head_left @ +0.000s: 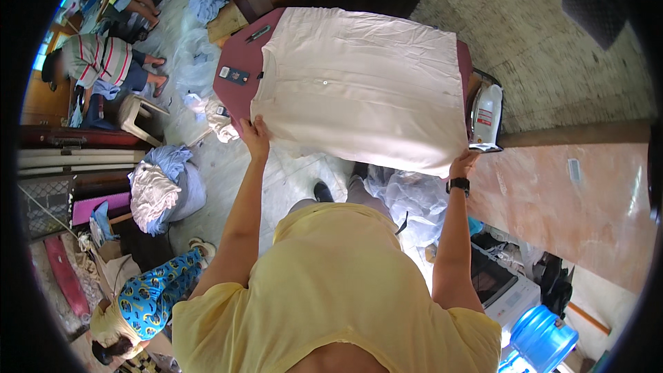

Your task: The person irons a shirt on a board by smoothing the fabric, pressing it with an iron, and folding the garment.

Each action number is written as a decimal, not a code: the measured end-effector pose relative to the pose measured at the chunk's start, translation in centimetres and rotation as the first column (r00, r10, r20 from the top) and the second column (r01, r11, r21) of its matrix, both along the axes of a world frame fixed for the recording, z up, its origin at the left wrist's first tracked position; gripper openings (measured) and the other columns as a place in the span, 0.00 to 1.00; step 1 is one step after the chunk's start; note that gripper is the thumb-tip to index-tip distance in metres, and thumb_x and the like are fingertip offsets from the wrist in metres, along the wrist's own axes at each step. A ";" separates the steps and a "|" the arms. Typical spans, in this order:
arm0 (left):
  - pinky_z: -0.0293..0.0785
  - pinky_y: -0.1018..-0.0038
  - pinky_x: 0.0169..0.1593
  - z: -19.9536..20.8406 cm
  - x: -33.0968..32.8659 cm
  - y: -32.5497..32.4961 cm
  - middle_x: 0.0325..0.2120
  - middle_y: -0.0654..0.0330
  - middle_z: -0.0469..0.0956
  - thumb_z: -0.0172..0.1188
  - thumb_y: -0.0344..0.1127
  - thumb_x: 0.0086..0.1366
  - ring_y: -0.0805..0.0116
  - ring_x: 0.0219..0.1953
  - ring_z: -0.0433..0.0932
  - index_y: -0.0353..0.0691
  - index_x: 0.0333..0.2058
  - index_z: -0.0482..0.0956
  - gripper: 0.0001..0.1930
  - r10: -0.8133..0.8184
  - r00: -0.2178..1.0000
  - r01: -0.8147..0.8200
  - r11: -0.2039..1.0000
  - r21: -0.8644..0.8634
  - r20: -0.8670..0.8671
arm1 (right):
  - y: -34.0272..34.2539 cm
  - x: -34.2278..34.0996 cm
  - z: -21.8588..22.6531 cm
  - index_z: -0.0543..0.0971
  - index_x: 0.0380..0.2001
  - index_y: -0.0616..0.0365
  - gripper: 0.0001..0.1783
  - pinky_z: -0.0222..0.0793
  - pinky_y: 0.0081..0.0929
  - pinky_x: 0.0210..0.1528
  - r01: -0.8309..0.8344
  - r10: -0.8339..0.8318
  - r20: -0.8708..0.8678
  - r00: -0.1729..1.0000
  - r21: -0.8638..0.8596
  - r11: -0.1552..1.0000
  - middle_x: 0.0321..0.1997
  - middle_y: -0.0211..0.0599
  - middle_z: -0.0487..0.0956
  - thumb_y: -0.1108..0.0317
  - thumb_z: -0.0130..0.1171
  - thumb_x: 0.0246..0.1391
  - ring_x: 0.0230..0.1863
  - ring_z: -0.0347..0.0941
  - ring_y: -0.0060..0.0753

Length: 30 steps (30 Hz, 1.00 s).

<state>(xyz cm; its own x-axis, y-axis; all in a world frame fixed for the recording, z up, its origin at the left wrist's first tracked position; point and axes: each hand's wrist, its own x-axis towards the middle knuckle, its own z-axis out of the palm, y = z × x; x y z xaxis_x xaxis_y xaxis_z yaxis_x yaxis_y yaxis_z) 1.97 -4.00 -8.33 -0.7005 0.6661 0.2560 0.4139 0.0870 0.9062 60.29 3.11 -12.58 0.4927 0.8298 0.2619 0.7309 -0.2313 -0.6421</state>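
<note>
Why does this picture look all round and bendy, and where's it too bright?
Head view: the fisheye lens bends edges and leaves black corners; head view: a patch beside the yellow T-shirt is washed out white, while the cream shirt shows soft creases.

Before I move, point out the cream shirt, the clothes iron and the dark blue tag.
Cream shirt (359,90): head view, middle of its spread fabric.
Clothes iron (489,103): head view, on its white body.
Dark blue tag (236,76): head view, on its flat face.

Counter (238,50): left end bare between green tool (260,33) and dark card (235,75), garment (366,93) covering middle, iron (487,114) blocking right edge.
</note>
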 end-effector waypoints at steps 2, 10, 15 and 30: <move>0.66 0.75 0.35 0.3 0.4 1.5 0.29 0.61 0.70 0.54 0.35 0.71 0.73 0.31 0.66 0.34 0.38 0.67 0.10 -0.023 0.999 0.018 0.995 -0.100 -0.045 | 1.0 3.3 -2.1 0.66 0.35 0.58 0.11 0.65 0.39 0.31 0.039 -0.039 0.001 0.999 0.099 0.994 0.27 0.41 0.70 0.67 0.58 0.59 0.25 0.67 0.38; 0.67 0.77 0.41 5.6 -4.0 -2.6 0.33 0.61 0.70 0.52 0.32 0.72 0.76 0.35 0.66 0.34 0.42 0.66 0.08 -0.091 0.993 0.099 0.989 -0.110 0.070 | -2.3 0.0 9.5 0.66 0.42 0.55 0.10 0.66 0.32 0.26 -0.141 0.154 -0.184 0.971 0.083 0.987 0.25 0.40 0.75 0.70 0.56 0.61 0.25 0.73 0.29; 0.63 0.80 0.32 5.5 -3.9 -8.1 0.27 0.62 0.65 0.51 0.32 0.72 0.77 0.29 0.63 0.35 0.38 0.64 0.08 -0.117 0.989 0.123 0.991 -0.060 0.094 | -9.7 -0.9 10.5 0.67 0.40 0.57 0.08 0.67 0.34 0.28 -0.147 0.153 -0.104 0.983 0.061 0.987 0.26 0.43 0.75 0.71 0.54 0.61 0.25 0.73 0.37; 0.65 0.57 0.54 4.8 -0.5 7.5 0.47 0.47 0.72 0.60 0.24 0.58 0.44 0.52 0.70 0.36 0.49 0.72 0.18 -0.282 0.748 0.243 0.959 -0.148 -0.601 | 5.0 -4.2 3.3 0.71 0.55 0.63 0.24 0.59 0.55 0.61 -0.299 0.284 0.326 0.902 -0.006 0.954 0.58 0.55 0.72 0.59 0.57 0.60 0.60 0.63 0.68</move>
